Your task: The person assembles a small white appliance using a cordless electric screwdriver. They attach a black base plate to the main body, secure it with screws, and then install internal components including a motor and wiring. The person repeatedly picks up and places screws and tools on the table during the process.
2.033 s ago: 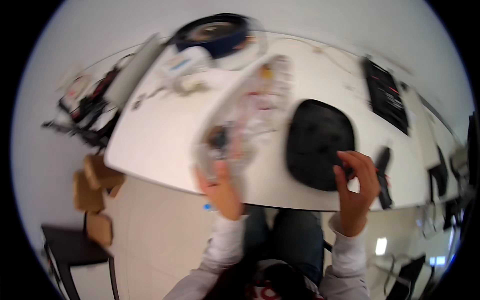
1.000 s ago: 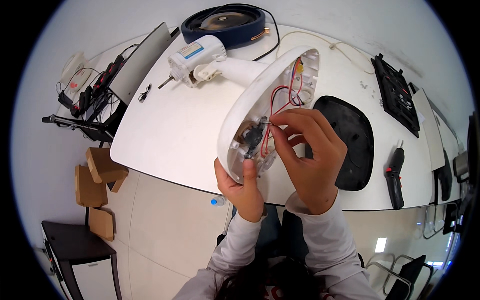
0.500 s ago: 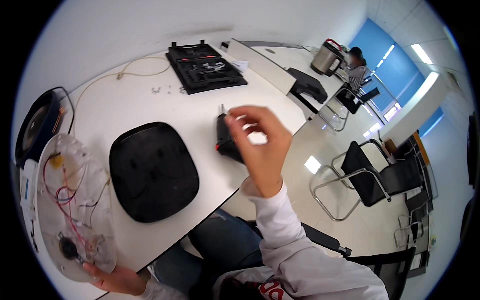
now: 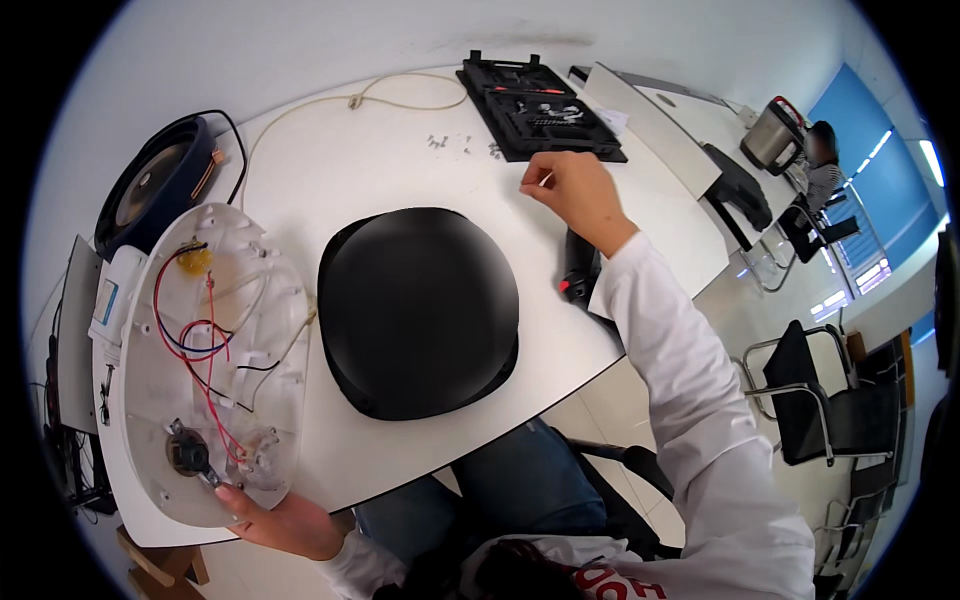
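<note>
My left hand (image 4: 288, 523) grips the lower rim of a white plastic housing (image 4: 150, 400), its thumb inside beside a round black part (image 4: 187, 452). The housing lies hollow side up, with red, blue, black and white wires (image 4: 205, 345) in it. My right hand (image 4: 575, 195) hovers over the table, thumb and fingertips pinched together; whatever they may hold is too small to see. Beneath the right wrist lies a black power screwdriver (image 4: 580, 265) with a red button, partly covered by the sleeve. Small screws (image 4: 450, 143) are scattered to the left of that hand.
A rounded black tray-like panel (image 4: 420, 315) sits mid-table. Behind it are an open black tool case (image 4: 540, 110) and a pale cord (image 4: 355, 101). A dark blue round appliance part (image 4: 155, 185) stands far left. Chairs (image 4: 830, 400) and another person (image 4: 822, 170) are to the right.
The right hand has moved away from the screwdriver's tip toward the screws and tool case, its fingers closing more. My view has swung left. The left hand stays on the housing.
</note>
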Available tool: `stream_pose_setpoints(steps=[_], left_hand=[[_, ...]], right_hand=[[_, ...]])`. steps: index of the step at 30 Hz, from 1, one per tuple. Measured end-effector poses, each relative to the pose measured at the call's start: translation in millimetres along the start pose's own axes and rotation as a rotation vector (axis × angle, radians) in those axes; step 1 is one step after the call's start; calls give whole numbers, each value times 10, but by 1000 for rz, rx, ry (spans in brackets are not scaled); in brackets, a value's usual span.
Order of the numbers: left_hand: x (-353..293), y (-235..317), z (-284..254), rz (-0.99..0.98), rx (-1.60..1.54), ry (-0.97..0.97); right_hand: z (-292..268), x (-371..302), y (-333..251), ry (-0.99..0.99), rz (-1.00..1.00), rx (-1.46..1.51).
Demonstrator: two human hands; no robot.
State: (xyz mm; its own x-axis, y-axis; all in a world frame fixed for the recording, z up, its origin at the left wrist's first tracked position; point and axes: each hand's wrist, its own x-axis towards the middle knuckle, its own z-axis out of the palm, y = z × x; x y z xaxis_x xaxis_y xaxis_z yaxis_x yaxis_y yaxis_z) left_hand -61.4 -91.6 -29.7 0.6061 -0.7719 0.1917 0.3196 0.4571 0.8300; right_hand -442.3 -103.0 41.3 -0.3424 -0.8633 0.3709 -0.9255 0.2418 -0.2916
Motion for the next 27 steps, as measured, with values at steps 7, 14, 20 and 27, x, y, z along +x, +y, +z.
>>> stream_pose_setpoints(steps=[7,14,20,27], left_hand=[[-35,43,41,23,-37,-77],[-8,1,-60,-33,-31,-9],[-7,-9,-77,-9,1,-15],[11,-23,-109,10,-51,-58]], right_hand=[[539,222,271,-129,29,34],[498,242,329,-112,-30,126],[458,258,419,-186,53,193],[496,216,350,-150,-1,161]])
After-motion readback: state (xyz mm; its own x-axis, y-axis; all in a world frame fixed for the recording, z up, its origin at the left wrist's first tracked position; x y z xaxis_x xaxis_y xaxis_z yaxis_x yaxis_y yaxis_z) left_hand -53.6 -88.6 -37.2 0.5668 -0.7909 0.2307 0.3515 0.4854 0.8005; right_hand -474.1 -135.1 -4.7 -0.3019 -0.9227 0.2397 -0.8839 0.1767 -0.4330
